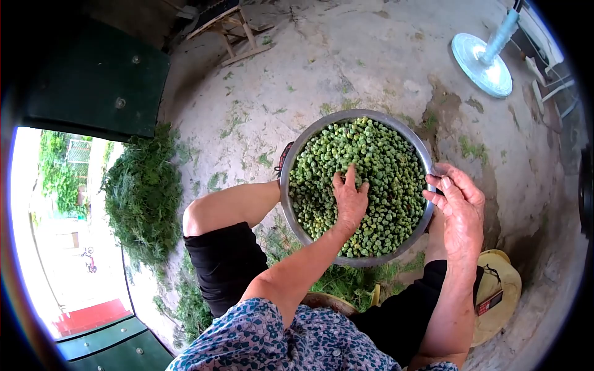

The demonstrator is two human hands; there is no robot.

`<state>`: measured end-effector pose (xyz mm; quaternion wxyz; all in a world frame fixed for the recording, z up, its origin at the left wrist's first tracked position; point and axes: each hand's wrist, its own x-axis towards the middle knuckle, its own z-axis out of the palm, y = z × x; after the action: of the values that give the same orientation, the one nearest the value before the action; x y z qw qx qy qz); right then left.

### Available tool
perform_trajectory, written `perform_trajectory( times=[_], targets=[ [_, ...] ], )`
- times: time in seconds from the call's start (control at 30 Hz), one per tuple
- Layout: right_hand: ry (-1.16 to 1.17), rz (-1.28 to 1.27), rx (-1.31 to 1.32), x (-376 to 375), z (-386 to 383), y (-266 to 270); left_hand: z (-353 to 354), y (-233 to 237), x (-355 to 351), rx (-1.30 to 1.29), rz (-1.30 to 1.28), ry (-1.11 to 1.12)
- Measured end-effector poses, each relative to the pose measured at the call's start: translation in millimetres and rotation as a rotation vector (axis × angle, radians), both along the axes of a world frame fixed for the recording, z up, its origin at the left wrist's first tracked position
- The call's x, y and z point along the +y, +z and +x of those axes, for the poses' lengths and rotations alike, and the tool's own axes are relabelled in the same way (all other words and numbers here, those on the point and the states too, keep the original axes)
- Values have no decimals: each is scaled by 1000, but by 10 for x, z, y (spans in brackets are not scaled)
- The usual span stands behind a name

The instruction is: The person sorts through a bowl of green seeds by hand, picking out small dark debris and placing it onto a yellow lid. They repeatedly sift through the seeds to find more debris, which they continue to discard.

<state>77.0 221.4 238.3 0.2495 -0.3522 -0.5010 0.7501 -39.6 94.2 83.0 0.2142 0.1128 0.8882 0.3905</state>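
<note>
A round metal basin (296, 232) full of small knobby green fruits (383, 154) sits between my knees. My left hand (351, 199) rests on the fruits near the middle, its fingers apart and fingertips touching them. At the basin's right rim is my right hand (459, 201), with its fingers curled and the thumb pressed towards them. Its fingertips overlap the rim; whatever is between them, if anything, is too small to make out.
Feathery green cuttings (142, 191) lie heaped at the left, with scraps across the concrete floor (297, 68). A straw hat (504, 290) with a small red device (489, 303) is at lower right. A pale blue round stand (486, 65) and a wooden stool (232, 31) stand farther off.
</note>
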Motion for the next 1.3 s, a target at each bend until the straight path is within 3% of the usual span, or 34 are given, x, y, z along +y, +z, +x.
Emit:
perform_trajectory(
  times=[0.07,0.1,0.23,0.27,0.33,0.4,0.57,0.6,0.9,1.0,1.17,1.27,1.3],
  targets=[
    [1,3,-10,-6,-12,16,1,-75,-47,-19,84,-132],
    [3,4,-13,-7,-16,24,9,9,-48,111,66,-201],
    [7,-4,-34,-15,-41,39,-246,330,-51,57,94,-345],
    [11,-5,-35,-14,-43,39,-354,276,-34,176,73,-315],
    [17,-6,-36,-10,-44,38,-646,232,-27,-31,113,-71],
    [10,4,-46,-11,-41,30,-984,-82,-105,179,37,-1],
    [8,26,-92,-11,-32,29,-1499,-556,-172,258,-175,87],
    [-1,33,-100,-14,-40,35,-1516,-477,-120,219,-181,116],
    [-18,35,-112,-54,-53,28,-1692,-594,208,173,-385,-10],
    [-28,58,-120,-64,-68,45,-1708,-785,187,285,-471,-95],
    [-10,39,-94,-54,-66,38,-1702,-676,155,197,-307,-6],
    [-15,18,-114,-73,-65,18,-1732,-755,60,-16,-57,34],
    [-26,9,-123,-81,-71,14,-1667,-587,59,-77,22,15]
  ],
)
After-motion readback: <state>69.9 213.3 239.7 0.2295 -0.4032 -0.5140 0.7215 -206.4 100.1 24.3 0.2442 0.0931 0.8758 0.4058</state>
